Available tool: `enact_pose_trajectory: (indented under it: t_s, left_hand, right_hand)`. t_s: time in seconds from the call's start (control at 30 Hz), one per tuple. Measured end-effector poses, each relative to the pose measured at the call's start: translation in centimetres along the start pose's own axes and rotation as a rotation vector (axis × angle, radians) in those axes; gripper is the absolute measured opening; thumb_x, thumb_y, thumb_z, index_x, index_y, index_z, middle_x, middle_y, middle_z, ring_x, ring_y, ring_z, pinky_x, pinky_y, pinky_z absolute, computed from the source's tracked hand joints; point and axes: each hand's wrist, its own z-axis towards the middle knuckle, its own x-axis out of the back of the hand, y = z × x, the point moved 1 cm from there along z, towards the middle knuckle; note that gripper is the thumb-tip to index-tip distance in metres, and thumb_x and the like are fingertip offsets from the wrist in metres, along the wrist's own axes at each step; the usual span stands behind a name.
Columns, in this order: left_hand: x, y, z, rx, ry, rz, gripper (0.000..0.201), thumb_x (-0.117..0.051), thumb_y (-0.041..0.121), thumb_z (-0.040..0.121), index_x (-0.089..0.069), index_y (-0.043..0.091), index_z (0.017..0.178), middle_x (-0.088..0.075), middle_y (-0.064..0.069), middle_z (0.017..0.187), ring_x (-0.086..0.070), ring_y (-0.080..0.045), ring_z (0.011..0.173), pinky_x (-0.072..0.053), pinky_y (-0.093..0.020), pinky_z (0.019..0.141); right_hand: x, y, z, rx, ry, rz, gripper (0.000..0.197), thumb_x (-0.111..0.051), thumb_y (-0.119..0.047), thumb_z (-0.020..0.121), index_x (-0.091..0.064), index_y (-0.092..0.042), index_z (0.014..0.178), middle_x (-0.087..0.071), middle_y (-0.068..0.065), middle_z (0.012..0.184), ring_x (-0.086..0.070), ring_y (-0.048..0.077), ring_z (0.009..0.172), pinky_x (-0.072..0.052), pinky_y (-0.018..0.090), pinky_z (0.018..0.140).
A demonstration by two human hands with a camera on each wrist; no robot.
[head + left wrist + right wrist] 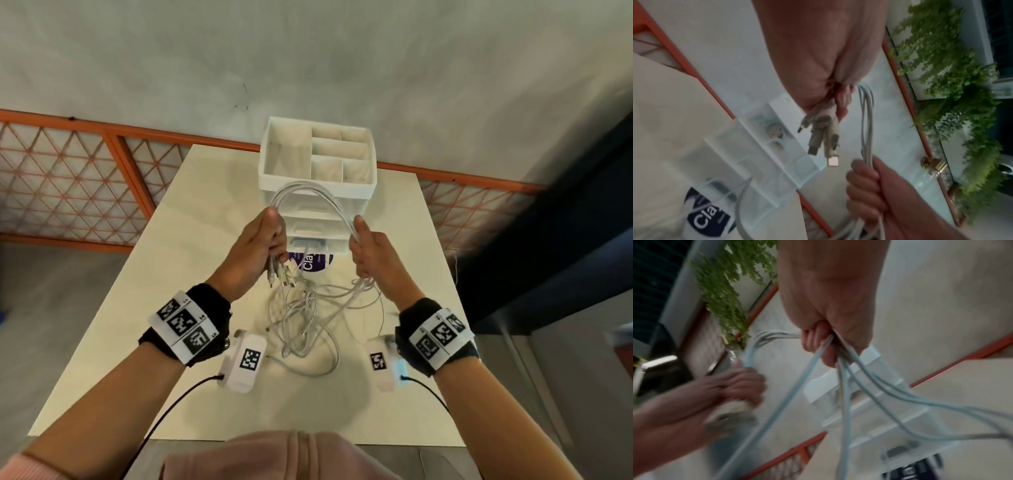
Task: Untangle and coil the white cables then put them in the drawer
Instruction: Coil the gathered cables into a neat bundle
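Observation:
Several white cables (310, 192) arch between my two raised hands in front of the white drawer unit (317, 212). My left hand (270, 240) grips the bundle near its plug ends, and the connectors (824, 138) hang below my fist. My right hand (359, 250) grips the same bundle further along; strands (846, 402) trail down from it. The loose rest lies in a tangle (308, 325) on the table (191, 240) between my wrists. The drawer fronts stand behind my hands; I cannot tell whether the lowest one is pulled out.
The unit's top is an organiser tray (318, 154) with several compartments. A dark round sticker (313, 263) lies at its foot. An orange mesh railing (85, 178) runs behind the table, with green plants (962, 97) beyond.

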Motion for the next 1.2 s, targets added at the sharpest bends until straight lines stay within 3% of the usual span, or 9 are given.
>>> enact_pose_trajectory:
  t_s: [0.23, 0.33, 0.4, 0.5, 0.7, 0.83, 1.0, 1.1, 1.2]
  left_hand:
    - [-3.5, -0.9, 0.1, -0.037, 0.090, 0.021, 0.034, -0.041, 0.051, 0.085, -0.037, 0.018, 0.080, -0.036, 0.013, 0.051, -0.036, -0.005, 0.046, -0.040, -0.029, 0.050]
    - [-3.7, -0.9, 0.2, -0.060, 0.086, 0.123, 0.036, -0.049, 0.047, 0.087, -0.044, 0.012, 0.088, -0.057, 0.000, 0.053, -0.050, -0.025, 0.042, -0.040, -0.038, 0.041]
    - [-3.8, -0.9, 0.3, -0.083, 0.055, 0.161, 0.039, -0.049, 0.039, 0.094, -0.048, 0.001, 0.084, -0.059, -0.011, 0.054, -0.052, -0.028, 0.039, -0.039, -0.033, 0.035]
    - [-3.9, -1.1, 0.3, -0.052, 0.062, 0.170, 0.042, -0.045, 0.035, 0.097, -0.050, -0.003, 0.079, -0.054, -0.006, 0.053, -0.051, -0.017, 0.041, -0.041, -0.024, 0.038]
    - [-3.6, -1.1, 0.6, -0.037, 0.196, 0.188, 0.034, -0.036, 0.038, 0.099, -0.042, 0.008, 0.087, -0.044, -0.008, 0.058, -0.047, -0.015, 0.042, -0.037, -0.021, 0.038]
    - [-2.0, -0.2, 1.4, -0.064, 0.332, 0.192, 0.038, -0.033, 0.038, 0.100, -0.047, 0.004, 0.093, -0.045, -0.008, 0.061, -0.047, -0.013, 0.035, -0.035, -0.020, 0.033]
    - [0.4, -0.3, 1.9, -0.092, 0.458, 0.187, 0.038, -0.032, 0.040, 0.101, -0.047, 0.006, 0.090, -0.044, -0.003, 0.066, -0.042, -0.017, 0.042, -0.038, -0.023, 0.035]
    - [0.4, -0.2, 1.9, -0.049, 0.477, 0.046, 0.033, -0.030, 0.036, 0.102, -0.043, 0.007, 0.090, -0.047, -0.004, 0.066, -0.041, -0.008, 0.034, -0.035, -0.018, 0.032]
    - [0.1, -0.4, 2.1, -0.002, 0.471, -0.030, 0.044, -0.029, 0.038, 0.102, -0.045, 0.009, 0.072, -0.045, -0.001, 0.055, -0.041, -0.009, 0.039, -0.036, -0.021, 0.040]
  right_hand:
    - [-4.7, -1.3, -1.2, 0.052, 0.056, -0.135, 0.061, -0.028, -0.046, 0.100, -0.040, -0.017, 0.049, -0.042, -0.004, 0.047, -0.039, 0.011, 0.042, -0.032, 0.025, 0.050]
    - [-5.4, -1.1, -1.6, 0.049, 0.032, -0.162, 0.064, -0.028, -0.044, 0.101, -0.048, -0.017, 0.047, -0.052, -0.003, 0.047, -0.047, 0.003, 0.038, -0.037, 0.023, 0.049]
    - [-5.6, -0.8, -1.8, 0.052, 0.009, -0.193, 0.066, -0.027, -0.043, 0.101, -0.054, -0.010, 0.052, -0.060, 0.007, 0.053, -0.053, 0.008, 0.045, -0.044, 0.031, 0.054]
    - [-5.8, -0.6, -2.0, 0.047, -0.010, -0.225, 0.072, -0.023, -0.046, 0.101, -0.063, 0.004, 0.070, -0.066, 0.016, 0.067, -0.059, 0.020, 0.061, -0.048, 0.036, 0.068]
    - [-5.7, -1.2, -2.0, 0.146, -0.130, -0.180, 0.054, -0.028, -0.039, 0.102, -0.055, -0.008, 0.067, -0.051, -0.011, 0.044, -0.046, 0.002, 0.042, -0.035, 0.012, 0.051]
    - [-4.4, -0.9, -1.8, 0.106, -0.319, -0.110, 0.045, -0.038, -0.043, 0.099, -0.055, -0.008, 0.077, -0.037, -0.006, 0.048, -0.035, 0.008, 0.040, -0.035, 0.021, 0.044]
    - [-3.0, -0.3, -2.1, 0.099, -0.393, -0.075, 0.047, -0.027, -0.043, 0.101, -0.057, -0.009, 0.087, -0.027, -0.005, 0.056, -0.027, 0.004, 0.044, -0.028, 0.018, 0.046]
    - [-4.2, -0.6, -2.4, 0.217, -0.379, -0.181, 0.039, -0.030, -0.041, 0.102, -0.059, -0.022, 0.084, -0.031, -0.004, 0.058, -0.033, 0.005, 0.049, -0.033, 0.015, 0.051]
    - [-5.9, -0.2, -2.8, 0.231, -0.480, -0.247, 0.034, -0.033, -0.044, 0.100, -0.056, -0.038, 0.076, -0.035, -0.002, 0.062, -0.037, 0.010, 0.056, -0.038, 0.024, 0.060]
